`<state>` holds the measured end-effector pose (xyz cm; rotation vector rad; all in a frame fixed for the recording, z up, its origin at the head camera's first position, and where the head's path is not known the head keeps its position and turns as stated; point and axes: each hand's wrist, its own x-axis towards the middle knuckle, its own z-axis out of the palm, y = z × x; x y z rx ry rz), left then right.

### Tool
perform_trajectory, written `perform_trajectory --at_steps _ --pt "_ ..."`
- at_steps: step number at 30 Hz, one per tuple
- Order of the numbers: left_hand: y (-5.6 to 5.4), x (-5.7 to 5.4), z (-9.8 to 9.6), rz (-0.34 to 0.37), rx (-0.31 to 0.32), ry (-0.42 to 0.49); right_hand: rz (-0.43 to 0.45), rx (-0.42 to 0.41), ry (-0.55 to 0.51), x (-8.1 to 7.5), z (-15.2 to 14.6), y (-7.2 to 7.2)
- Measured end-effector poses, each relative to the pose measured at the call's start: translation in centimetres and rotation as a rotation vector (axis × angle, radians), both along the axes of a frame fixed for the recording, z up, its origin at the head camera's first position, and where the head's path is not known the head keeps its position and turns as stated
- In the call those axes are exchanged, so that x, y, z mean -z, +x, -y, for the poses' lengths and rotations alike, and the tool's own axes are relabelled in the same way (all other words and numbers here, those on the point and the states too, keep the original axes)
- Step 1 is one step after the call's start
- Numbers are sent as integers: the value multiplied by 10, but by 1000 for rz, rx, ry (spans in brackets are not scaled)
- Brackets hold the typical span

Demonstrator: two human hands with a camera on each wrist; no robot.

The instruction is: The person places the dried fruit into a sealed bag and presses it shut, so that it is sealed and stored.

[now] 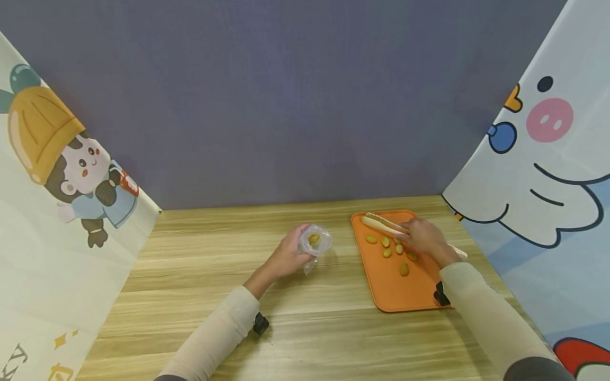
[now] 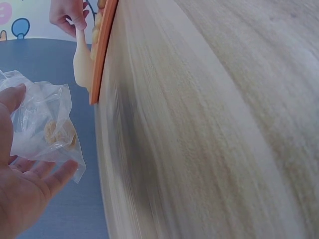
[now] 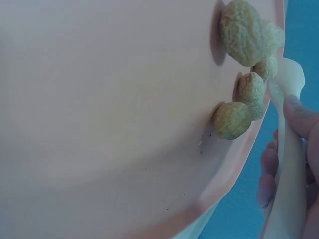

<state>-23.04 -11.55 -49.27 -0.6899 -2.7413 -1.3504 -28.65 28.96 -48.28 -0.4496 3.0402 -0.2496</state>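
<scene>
My left hand [image 1: 292,253] holds a clear plastic bag [image 2: 42,112] above the table, thumb on one side and fingers on the other. Its round mouth faces up in the head view, and a yellow-brown piece [image 1: 313,239] shows inside. Over the orange tray [image 1: 388,288], my right hand [image 1: 424,236] grips cream-coloured tongs [image 3: 289,199], one arm with a scalloped edge. The tongs' tips point to the tray's far left corner. Several wrinkled yellow-brown pieces [image 3: 242,32], like dried fruit, lie on the tray near the tongs. Nothing is visible between the tips.
The tray lies on the right part of a wood-grain table [image 1: 305,328]. A grey panel [image 1: 305,106] stands behind the table. Printed cartoon panels flank it on the left [image 1: 57,211] and right [image 1: 538,211].
</scene>
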Motion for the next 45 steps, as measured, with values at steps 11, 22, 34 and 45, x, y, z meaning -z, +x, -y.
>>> perform_trajectory --at_steps 11,22,34,45 --pt "1 -1 -1 -2 -5 -2 -30 -1 -12 1 -3 1" --pt "1 -2 -1 7 -2 10 -42 -12 -38 -3 -6 7" --pt "2 -2 -2 0 -5 10 -105 -22 -51 -6 -8 16" --pt "2 -2 -3 -16 -8 -3 -148 -59 -66 -10 -10 18"
